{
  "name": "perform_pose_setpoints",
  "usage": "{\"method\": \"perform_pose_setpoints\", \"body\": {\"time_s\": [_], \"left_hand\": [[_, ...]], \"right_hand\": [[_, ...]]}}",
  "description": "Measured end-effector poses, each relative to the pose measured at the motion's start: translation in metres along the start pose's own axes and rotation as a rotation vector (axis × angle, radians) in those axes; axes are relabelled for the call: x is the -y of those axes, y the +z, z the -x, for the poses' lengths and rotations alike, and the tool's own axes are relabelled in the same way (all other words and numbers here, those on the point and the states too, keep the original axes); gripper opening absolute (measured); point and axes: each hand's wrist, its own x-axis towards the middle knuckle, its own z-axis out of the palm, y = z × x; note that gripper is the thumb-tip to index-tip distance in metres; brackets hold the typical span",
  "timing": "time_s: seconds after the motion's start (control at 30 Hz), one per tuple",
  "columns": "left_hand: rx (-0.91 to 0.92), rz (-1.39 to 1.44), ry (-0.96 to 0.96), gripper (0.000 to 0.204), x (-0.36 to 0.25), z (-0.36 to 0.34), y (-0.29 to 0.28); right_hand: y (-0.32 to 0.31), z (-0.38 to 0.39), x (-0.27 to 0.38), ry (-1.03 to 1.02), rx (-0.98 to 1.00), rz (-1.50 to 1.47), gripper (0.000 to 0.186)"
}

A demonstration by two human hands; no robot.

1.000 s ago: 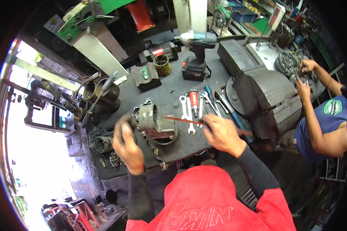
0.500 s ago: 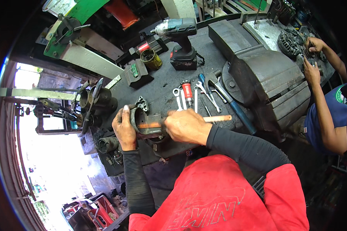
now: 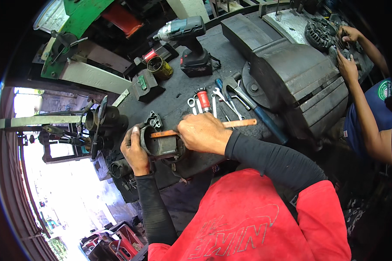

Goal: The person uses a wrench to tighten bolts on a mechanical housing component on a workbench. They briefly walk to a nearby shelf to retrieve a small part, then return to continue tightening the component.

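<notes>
My left hand [image 3: 136, 153] grips the rim of a dark, hollow cylindrical metal housing [image 3: 164, 148], thumb on top. My right hand [image 3: 204, 132] is closed around a flat orange-brown hacksaw blade [image 3: 241, 123]. One end of the blade lies across the upper side of the housing. The other end, with a small hole in it, sticks out to the right past my fist. Just beyond the housing sits a small cast metal bracket [image 3: 152, 120] on the dark workbench.
Ahead lie wrenches [image 3: 214, 105], a red-handled tool [image 3: 203, 100] and a hammer [image 3: 265, 119]. A cordless impact wrench [image 3: 191, 45] stands behind them, near a yellow can [image 3: 160, 68]. A big bench vise [image 3: 300, 82] fills the right; beyond it a co-worker's hands [image 3: 347, 61] handle parts.
My right hand and the blade have shifted slightly against the housing; the blade, blurred before, is now sharper. The whole scene has slid a little left and up in view.
</notes>
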Motion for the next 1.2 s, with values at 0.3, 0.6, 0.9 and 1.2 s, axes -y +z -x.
{"method": "perform_pose_setpoints", "body": {"time_s": [0.3, 0.6, 0.9, 1.2], "left_hand": [[-0.029, -0.047, 0.076, 0.027, -0.003, 0.011, -0.001], [-0.037, -0.039, 0.091, 0.027, -0.006, 0.018, 0.001], [-0.058, -0.052, 0.160, 0.022, -0.005, 0.025, 0.004], [-0.062, -0.075, 0.196, 0.021, -0.009, 0.024, 0.008]], "right_hand": [[0.008, 0.017, -0.010, -0.107, 0.072, 0.128, 0.025], [0.016, 0.032, -0.018, -0.047, 0.114, -0.033, 0.021], [0.001, 0.050, -0.027, -0.008, -0.037, 0.133, 0.029], [0.016, 0.045, -0.024, 0.004, -0.103, 0.109, 0.026]]}}
